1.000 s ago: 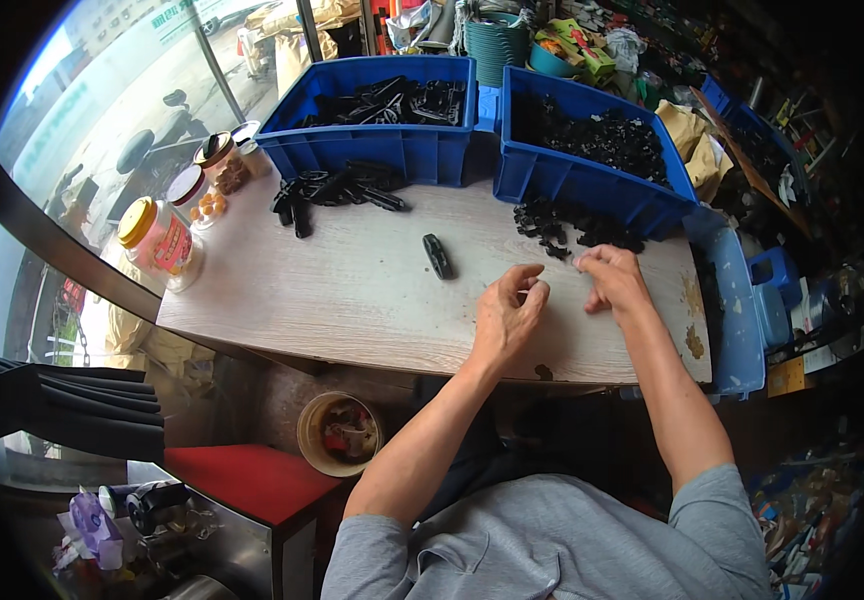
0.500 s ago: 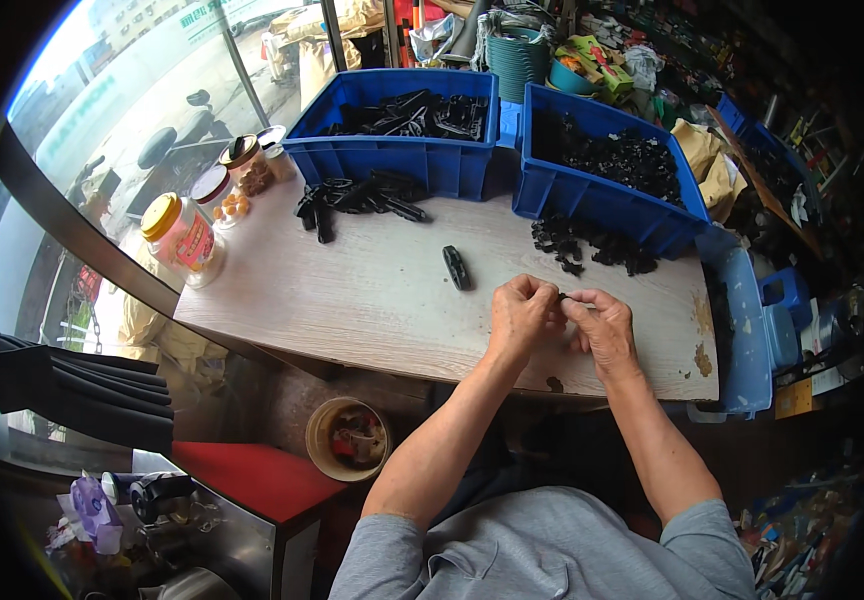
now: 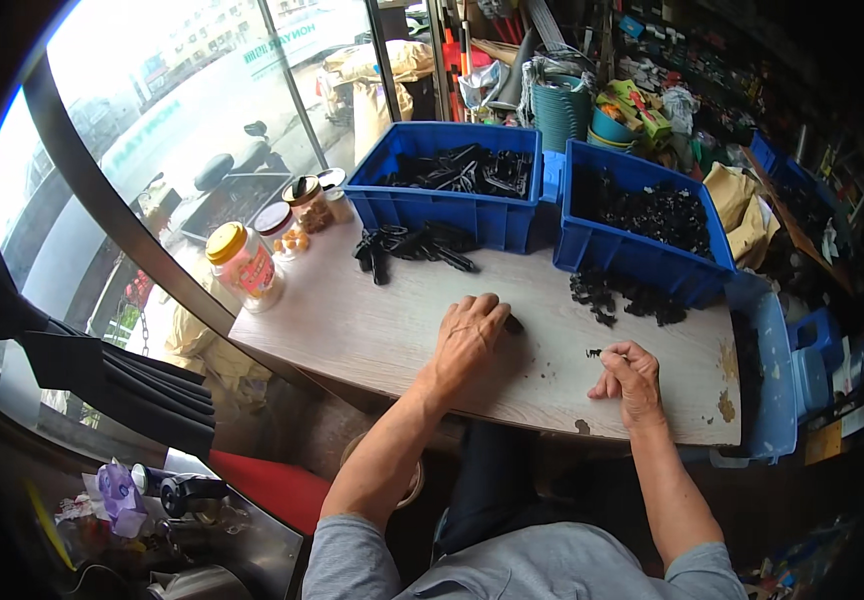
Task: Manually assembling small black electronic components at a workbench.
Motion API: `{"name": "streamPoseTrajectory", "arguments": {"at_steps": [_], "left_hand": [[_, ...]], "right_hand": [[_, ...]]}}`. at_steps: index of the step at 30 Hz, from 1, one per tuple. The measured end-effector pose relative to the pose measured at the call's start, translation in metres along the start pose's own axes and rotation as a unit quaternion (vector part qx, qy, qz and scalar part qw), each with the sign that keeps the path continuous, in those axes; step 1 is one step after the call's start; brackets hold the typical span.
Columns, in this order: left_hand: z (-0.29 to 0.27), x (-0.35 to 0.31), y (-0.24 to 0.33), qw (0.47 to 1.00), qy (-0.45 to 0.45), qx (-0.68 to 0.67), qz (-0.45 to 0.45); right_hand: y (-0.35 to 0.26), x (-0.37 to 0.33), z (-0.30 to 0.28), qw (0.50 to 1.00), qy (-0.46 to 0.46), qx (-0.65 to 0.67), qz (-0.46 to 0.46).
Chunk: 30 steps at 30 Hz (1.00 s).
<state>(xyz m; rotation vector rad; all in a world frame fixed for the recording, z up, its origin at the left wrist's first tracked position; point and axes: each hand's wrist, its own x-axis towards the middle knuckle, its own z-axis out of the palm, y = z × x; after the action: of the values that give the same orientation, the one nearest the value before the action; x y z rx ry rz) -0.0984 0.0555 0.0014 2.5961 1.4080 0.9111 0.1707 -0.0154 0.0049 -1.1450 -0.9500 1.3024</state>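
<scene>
My left hand (image 3: 470, 332) is lowered over the table with its fingers curled round a shiny black oblong plastic part (image 3: 514, 325). Only one end of that part shows past the fingers. To the right, my right hand (image 3: 634, 382) pinches a small, jagged black plastic piece (image 3: 593, 353) between thumb and forefinger, just above the tabletop. Beyond my left hand lies a loose pile of black oblong parts (image 3: 412, 246). A heap of small black pieces (image 3: 627, 298) lies beyond my right hand.
Two blue bins, the left one (image 3: 442, 210) with long black parts and the right one (image 3: 642, 255) with small pieces, stand along the table's (image 3: 372, 340) far side. Several jars, one yellow-lidded (image 3: 245, 265), line the left edge by the window. A light-blue tub (image 3: 767, 370) adjoins the right edge.
My hands were together and have come apart. The left has moved left onto the oblong part that lay alone; the right keeps a small black piece. The whole view has shifted.
</scene>
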Motion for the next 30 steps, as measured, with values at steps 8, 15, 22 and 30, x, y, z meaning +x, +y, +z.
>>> {"name": "streamPoseTrajectory", "arguments": {"at_steps": [8,15,22,30], "left_hand": [[0.028,-0.008,0.014,0.993,0.045,-0.049,-0.101],[0.05,-0.025,0.061,0.87,0.122,-0.442,-0.18],[0.053,-0.024,0.098,0.699,0.017,-0.673,-0.241],[0.052,-0.024,0.1,0.712,-0.004,-0.664,-0.231]], "right_hand": [[0.003,-0.002,-0.004,1.0,0.009,-0.004,-0.01],[0.005,-0.002,0.001,0.998,-0.027,0.061,-0.004],[-0.002,-0.004,0.009,0.998,-0.038,0.046,0.0],[0.002,-0.004,0.004,0.998,-0.054,0.01,0.017]]}}
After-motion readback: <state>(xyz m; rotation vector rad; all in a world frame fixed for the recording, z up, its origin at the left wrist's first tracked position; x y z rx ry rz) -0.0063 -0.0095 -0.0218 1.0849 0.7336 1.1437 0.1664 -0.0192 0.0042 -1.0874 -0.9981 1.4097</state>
